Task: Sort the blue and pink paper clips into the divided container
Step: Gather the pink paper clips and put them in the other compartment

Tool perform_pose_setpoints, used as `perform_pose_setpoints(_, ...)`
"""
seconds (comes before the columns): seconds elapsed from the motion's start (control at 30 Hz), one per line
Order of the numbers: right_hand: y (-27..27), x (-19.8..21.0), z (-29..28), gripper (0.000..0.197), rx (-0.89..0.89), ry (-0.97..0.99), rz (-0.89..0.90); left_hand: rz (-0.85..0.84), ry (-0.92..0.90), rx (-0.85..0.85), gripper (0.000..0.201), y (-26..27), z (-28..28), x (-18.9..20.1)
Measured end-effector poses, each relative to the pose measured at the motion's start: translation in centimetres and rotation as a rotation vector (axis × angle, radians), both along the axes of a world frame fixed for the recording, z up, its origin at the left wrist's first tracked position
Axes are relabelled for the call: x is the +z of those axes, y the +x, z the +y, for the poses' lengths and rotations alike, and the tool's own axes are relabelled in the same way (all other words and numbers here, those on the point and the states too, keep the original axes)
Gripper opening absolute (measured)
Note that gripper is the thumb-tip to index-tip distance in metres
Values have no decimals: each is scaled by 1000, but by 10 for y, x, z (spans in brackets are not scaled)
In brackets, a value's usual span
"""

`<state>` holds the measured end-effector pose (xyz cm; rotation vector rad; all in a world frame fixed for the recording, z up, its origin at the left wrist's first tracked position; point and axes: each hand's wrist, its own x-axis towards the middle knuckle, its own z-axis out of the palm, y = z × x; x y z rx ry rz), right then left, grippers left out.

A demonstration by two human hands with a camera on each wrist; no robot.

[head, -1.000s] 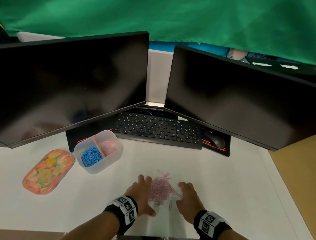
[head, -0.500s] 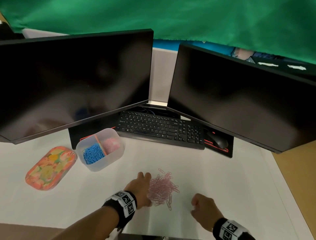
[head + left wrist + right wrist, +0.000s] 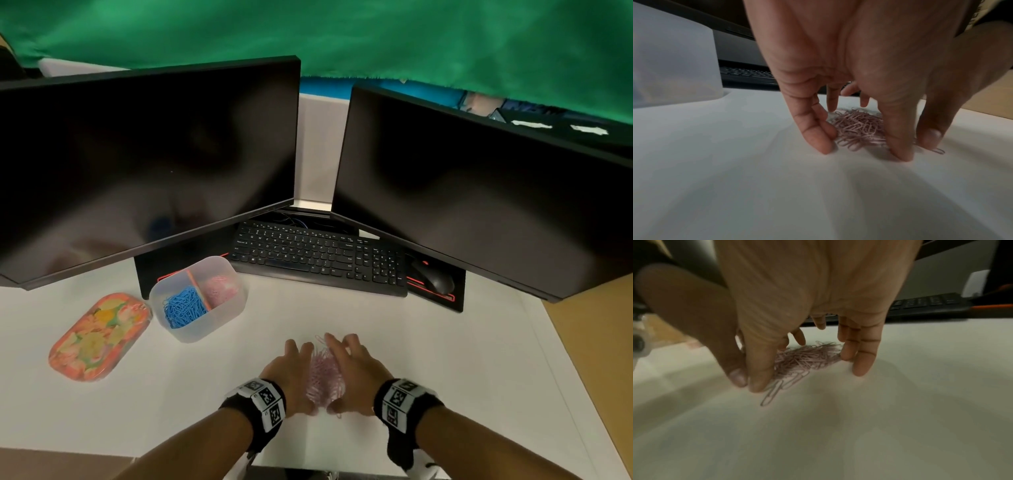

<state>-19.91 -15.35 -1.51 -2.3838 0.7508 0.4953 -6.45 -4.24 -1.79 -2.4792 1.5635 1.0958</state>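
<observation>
Both hands, left (image 3: 291, 373) and right (image 3: 356, 371), fingers straight, are corralling the pink clips (image 3: 323, 373) at 6 o'clock; they're light, tangly, slippery, so scoop from underneath.

The head view is evenly lit and fairly sharp, with straight edges bowing toward the corners. Both wrist views are dimmer, soft and smeared, with broad shadows spreading across the white surface (image 3: 735, 178) below.
</observation>
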Motion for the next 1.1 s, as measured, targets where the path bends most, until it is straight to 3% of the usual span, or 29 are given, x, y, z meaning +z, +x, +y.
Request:
perform_pose_setpoints(0.07,7,-3,0,118,67,-30,19,-8,-20,28,86,0,-5,2)
perform_pose_setpoints(0.23,18,-3,-6,54,15,7,-62,-9,-115,38,37,5,-12,4)
perform_pose_setpoints(0.37,22,-3,-10,25,4,-17,-91,-40,-162,56,19,9,-15,2)
perform_pose_setpoints(0.7,21,2,-24,14,-75,46,-166,-5,-205,117,22,28,-12,3)
perform_pose_setpoints(0.87,23,6,-30,21,-172,116,-188,39,-273,195,22,36,-9,9)
perform_pose_setpoints(1.1,31,10,-32,15,-243,165,-239,66,-448,378,11,65,-1,43)
